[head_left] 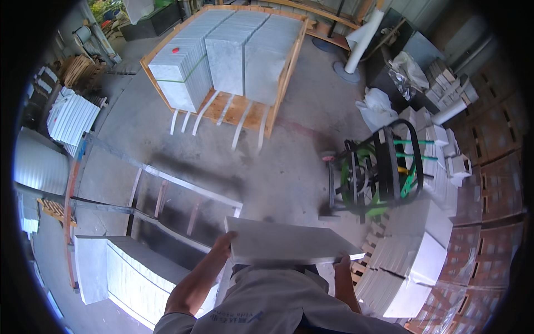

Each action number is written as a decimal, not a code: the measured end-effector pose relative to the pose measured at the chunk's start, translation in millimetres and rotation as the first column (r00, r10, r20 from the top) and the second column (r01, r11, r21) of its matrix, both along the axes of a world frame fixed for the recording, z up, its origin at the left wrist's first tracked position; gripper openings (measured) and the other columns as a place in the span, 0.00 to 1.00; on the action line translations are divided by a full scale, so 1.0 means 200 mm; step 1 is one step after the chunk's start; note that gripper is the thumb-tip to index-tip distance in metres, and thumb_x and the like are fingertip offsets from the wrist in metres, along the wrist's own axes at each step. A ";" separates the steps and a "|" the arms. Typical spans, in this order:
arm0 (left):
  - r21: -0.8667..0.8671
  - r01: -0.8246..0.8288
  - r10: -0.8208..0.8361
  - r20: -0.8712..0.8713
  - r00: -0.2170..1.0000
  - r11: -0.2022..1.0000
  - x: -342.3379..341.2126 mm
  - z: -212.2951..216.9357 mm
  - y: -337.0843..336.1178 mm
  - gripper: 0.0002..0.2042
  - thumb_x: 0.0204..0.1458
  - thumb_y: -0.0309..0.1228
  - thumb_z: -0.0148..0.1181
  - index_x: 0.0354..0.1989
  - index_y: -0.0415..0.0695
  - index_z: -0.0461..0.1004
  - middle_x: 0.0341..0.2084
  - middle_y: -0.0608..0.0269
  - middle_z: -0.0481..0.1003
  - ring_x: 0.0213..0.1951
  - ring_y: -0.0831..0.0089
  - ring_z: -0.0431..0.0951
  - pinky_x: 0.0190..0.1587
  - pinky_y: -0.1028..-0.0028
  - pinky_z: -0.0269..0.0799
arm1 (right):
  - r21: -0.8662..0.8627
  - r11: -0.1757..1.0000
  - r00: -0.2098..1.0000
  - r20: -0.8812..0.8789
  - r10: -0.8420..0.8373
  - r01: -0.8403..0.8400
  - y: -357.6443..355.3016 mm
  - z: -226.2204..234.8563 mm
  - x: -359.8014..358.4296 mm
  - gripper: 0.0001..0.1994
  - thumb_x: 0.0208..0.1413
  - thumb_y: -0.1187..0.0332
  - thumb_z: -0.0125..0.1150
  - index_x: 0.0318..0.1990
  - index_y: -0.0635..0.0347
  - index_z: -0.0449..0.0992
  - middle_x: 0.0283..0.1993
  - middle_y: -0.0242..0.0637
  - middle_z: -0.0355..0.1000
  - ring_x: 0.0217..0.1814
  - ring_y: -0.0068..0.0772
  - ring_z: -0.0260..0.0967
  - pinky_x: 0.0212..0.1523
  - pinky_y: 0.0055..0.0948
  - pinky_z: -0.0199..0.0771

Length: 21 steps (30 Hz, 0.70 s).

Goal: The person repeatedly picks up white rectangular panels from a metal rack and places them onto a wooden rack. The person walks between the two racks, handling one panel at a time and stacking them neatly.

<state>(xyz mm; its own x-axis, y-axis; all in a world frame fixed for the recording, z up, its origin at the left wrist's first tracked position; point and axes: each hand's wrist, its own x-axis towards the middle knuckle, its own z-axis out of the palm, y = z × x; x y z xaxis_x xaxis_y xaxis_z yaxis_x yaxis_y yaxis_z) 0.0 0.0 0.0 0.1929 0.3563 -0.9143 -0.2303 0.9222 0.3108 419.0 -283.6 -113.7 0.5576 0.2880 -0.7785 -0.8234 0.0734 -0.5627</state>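
From a head-worn camera in a workshop, a person holds a flat, pale grey rectangular slab (289,242) at 6 o'clock, just below centre, level across the front of the body. The left hand (226,244), at 7 o'clock, grips the slab's left end; the right hand (342,268), at 5 o'clock, grips its right end, the thumb showing near the edge; its other fingers are hidden. At 8 o'clock, near the left hand, lies a metal frame (194,187), with a row of pale slabs (92,261) beyond it. At 4 o'clock, near the right hand, stands another slab stack (431,256). A black-framed cart with green parts (385,161) is at 3 o'clock. Toward 11 o'clock, well apart, a wooden crate (287,72) holds upright slabs (225,67).
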 end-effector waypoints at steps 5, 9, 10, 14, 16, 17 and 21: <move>-0.006 -0.059 0.058 -0.029 0.998 0.998 0.12 0.02 0.44 0.22 0.46 0.29 0.51 0.49 0.27 0.60 0.41 0.42 0.68 0.41 0.53 0.72 0.44 0.59 0.70 | 0.032 0.996 0.990 -0.106 0.091 -0.088 0.49 -0.15 0.27 0.11 0.41 0.70 0.58 0.36 0.56 0.69 0.31 0.35 0.68 0.32 0.37 0.69 0.34 0.39 0.74; 0.058 -0.123 0.121 0.040 0.992 0.991 0.19 0.05 0.82 0.23 0.46 0.29 0.51 0.49 0.29 0.60 0.41 0.44 0.68 0.42 0.53 0.72 0.45 0.58 0.69 | -0.155 0.987 0.994 -0.102 0.030 -0.046 1.06 -0.26 0.37 0.12 0.42 0.70 0.57 0.37 0.56 0.69 0.34 0.36 0.67 0.35 0.38 0.69 0.34 0.39 0.74; 0.053 -0.128 0.127 0.025 0.992 0.990 0.21 0.07 0.92 0.23 0.45 0.29 0.52 0.50 0.30 0.60 0.41 0.45 0.69 0.43 0.53 0.72 0.46 0.57 0.68 | -0.146 0.986 0.993 -0.101 0.062 -0.077 1.21 -0.25 0.39 0.13 0.42 0.70 0.57 0.38 0.56 0.68 0.35 0.37 0.67 0.35 0.39 0.69 0.35 0.38 0.74; 0.249 -0.147 0.159 -0.032 0.987 0.957 0.31 0.23 1.28 0.23 0.46 0.30 0.52 0.51 0.32 0.59 0.41 0.45 0.69 0.45 0.53 0.71 0.49 0.56 0.66 | -0.114 0.988 0.989 -0.109 0.096 -0.109 1.77 -0.13 0.34 0.08 0.42 0.68 0.58 0.32 0.54 0.69 0.29 0.34 0.67 0.30 0.34 0.68 0.29 0.34 0.73; 0.050 -0.186 0.191 -0.120 0.974 0.981 0.30 0.23 1.46 0.23 0.46 0.28 0.51 0.51 0.33 0.59 0.42 0.44 0.68 0.44 0.53 0.71 0.47 0.58 0.68 | -0.180 0.976 0.990 -0.087 0.109 -0.123 1.99 -0.06 0.32 0.05 0.41 0.67 0.59 0.27 0.51 0.68 0.23 0.30 0.63 0.23 0.30 0.64 0.22 0.32 0.67; -0.033 -0.217 0.211 -0.138 0.968 0.976 0.29 0.21 1.53 0.23 0.46 0.27 0.51 0.51 0.33 0.59 0.42 0.44 0.67 0.44 0.53 0.71 0.46 0.58 0.70 | -0.197 0.969 0.989 -0.065 0.136 -0.147 2.09 -0.02 0.32 0.05 0.41 0.67 0.59 0.24 0.50 0.68 0.20 0.29 0.62 0.20 0.27 0.62 0.18 0.31 0.64; 0.065 -0.240 0.244 -0.068 0.967 0.969 0.17 0.14 1.81 0.23 0.46 0.31 0.52 0.50 0.31 0.59 0.41 0.44 0.69 0.45 0.53 0.71 0.51 0.58 0.65 | -0.226 0.930 0.956 -0.119 0.268 -0.289 2.51 0.06 0.24 0.09 0.40 0.68 0.60 0.18 0.47 0.64 0.13 0.24 0.55 0.11 0.23 0.52 0.11 0.26 0.51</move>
